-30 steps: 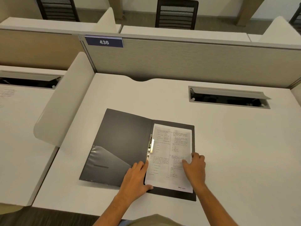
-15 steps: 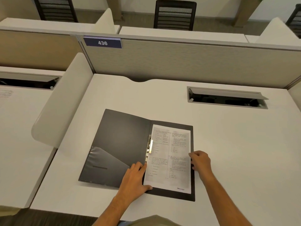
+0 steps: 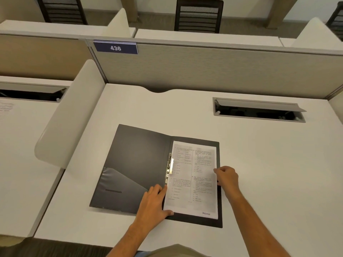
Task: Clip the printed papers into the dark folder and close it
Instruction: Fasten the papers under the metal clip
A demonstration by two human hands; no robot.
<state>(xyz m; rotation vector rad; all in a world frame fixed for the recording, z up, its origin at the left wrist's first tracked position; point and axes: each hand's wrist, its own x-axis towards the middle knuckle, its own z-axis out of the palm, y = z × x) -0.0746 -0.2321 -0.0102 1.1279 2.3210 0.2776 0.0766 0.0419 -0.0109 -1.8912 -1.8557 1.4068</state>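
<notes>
Hands (image 3: 154, 203) on white cubicle desk (image 3: 259, 164)

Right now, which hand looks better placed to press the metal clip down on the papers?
Probably the left hand: its fingertips lie by the spine, just below the metal clip, at the papers' left edge. The right hand is at the papers' far right edge, better suited to steadying them in the open folder.

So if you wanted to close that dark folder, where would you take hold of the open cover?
Probably the cover's far-left long edge, coming from the left. It lies flat and bare there, farthest from the spine and metal clip, so it can swing over the papers. The left hand sits nearest.
</notes>
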